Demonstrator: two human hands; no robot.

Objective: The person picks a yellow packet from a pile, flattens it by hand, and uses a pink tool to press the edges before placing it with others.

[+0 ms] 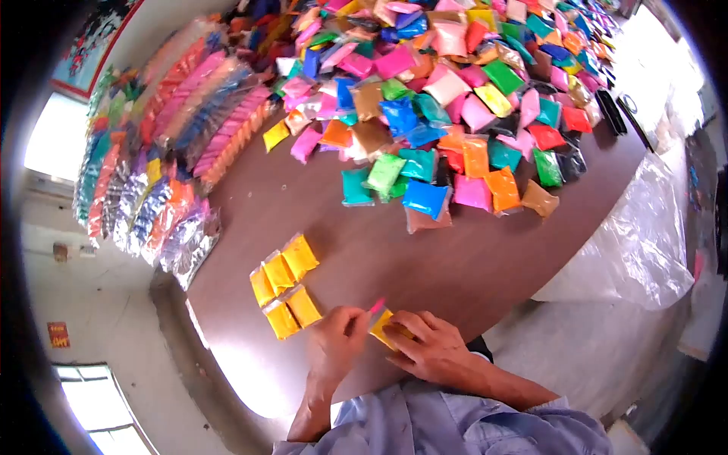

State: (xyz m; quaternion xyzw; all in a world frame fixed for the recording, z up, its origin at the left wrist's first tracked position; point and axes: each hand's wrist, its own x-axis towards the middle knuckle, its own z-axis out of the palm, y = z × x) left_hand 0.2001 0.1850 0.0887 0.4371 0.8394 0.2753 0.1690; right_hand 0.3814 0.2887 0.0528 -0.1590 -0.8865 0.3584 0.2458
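Note:
My right hand [436, 349] is closed on a small yellow packet [379, 327] near the table's front edge, its fingers covering much of the packet. Just left of it, my left hand [332, 343] is curled, with thumb and forefinger close to the packet's edge. A small bright pink piece [377, 305] shows by those fingertips, at the packet's upper corner. What the left hand grips is too blurred to name. Beyond the left hand, several yellow packets [301, 256] lie flat in two short rows on the brown table [364, 262].
A large heap of small coloured packets [447, 98] covers the far side of the table. Long clear bags of stacked packets [205, 114] lie at the far left. Crumpled clear plastic [637, 235] hangs over the right edge. A black narrow object [610, 112] rests near that edge.

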